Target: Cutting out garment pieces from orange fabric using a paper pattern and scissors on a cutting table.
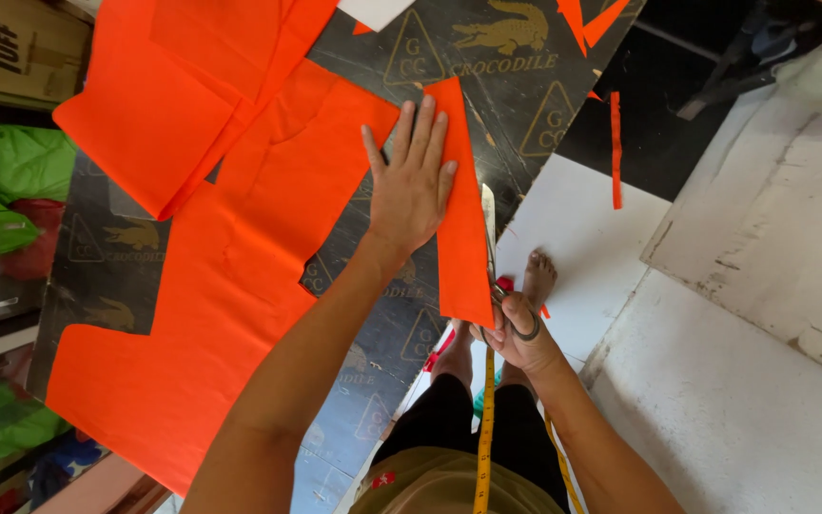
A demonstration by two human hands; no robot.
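Note:
My left hand (413,179) lies flat, fingers spread, on an orange fabric strip (463,238) that tapers to a point on the dark cutting board (516,114). My right hand (518,333) grips scissors (497,276) at the strip's near right edge, the blades running along the board's edge. A large orange fabric piece (230,286) with stepped cut-outs covers the board's left side. More orange fabric (192,86) is folded above it.
A yellow measuring tape (485,428) hangs from my neck. My bare feet (537,278) stand on the white floor. A thin orange offcut (616,152) lies on the floor. Green and red bags (11,181) sit at the left, a cardboard box (11,43) above.

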